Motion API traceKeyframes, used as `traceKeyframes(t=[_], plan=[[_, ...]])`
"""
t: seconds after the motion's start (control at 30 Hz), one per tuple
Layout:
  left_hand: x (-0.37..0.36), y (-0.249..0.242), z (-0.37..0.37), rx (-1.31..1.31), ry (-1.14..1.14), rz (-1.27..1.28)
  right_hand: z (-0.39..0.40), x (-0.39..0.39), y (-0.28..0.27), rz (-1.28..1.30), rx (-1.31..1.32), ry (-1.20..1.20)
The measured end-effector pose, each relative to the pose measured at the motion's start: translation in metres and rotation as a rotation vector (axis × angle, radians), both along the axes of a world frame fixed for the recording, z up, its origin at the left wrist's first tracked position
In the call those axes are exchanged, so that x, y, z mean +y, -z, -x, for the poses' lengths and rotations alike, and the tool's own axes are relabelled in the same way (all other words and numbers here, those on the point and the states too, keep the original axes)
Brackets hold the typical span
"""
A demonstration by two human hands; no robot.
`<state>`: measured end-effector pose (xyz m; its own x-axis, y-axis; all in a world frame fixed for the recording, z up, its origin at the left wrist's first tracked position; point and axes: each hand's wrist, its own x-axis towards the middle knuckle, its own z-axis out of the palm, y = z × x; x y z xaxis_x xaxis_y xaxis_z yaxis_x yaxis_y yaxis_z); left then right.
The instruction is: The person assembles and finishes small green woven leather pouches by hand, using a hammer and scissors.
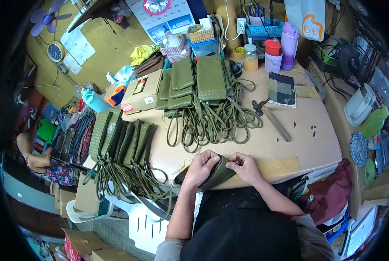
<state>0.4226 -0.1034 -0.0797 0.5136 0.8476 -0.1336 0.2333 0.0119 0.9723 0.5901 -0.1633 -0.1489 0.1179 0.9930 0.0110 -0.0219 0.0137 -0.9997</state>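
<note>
An olive-green pouch (216,177) is at the table's near edge, its mouth spread partly apart. My left hand (200,167) pinches the left side of its rim, thumb and fingers closed on it. Opposite, my right hand (246,169) grips the right side of the rim between thumb and fingers. A green cord trails at the left of this pouch. Beyond my hands lie stacked woven-pattern green pouches (211,78) with looped cords (207,124). More green pouches (120,135) stand in a row to the left, their cords hanging over the edge.
A hammer (272,119) lies right of the cords, near a camouflage-patterned flat item (282,90). A cardboard box (142,92), a purple bottle (289,45) and small baskets (202,35) stand at the back. Behind the left edge is a white plastic chair (146,226). Another person sits far left.
</note>
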Motion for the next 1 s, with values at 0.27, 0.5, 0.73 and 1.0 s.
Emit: traceKeyframes(t=[0.27,0.5,0.73,1.0], plan=[[-0.008,0.014,0.005,-0.14,-0.082,0.077,-0.02,-0.022,-0.089,-0.153,-0.706,-0.009],[-0.035,-0.012,-0.028,0.068,-0.189,-0.693,-0.011,-0.022,-0.09,-0.342,-0.613,0.119],[-0.045,0.009,-0.045,-0.169,0.031,0.077,-0.044,-0.031,-0.03,-0.037,-0.238,-0.149],[-0.039,0.012,-0.041,-0.271,0.086,0.24,-0.045,-0.057,-0.069,-0.2,-0.421,0.152]])
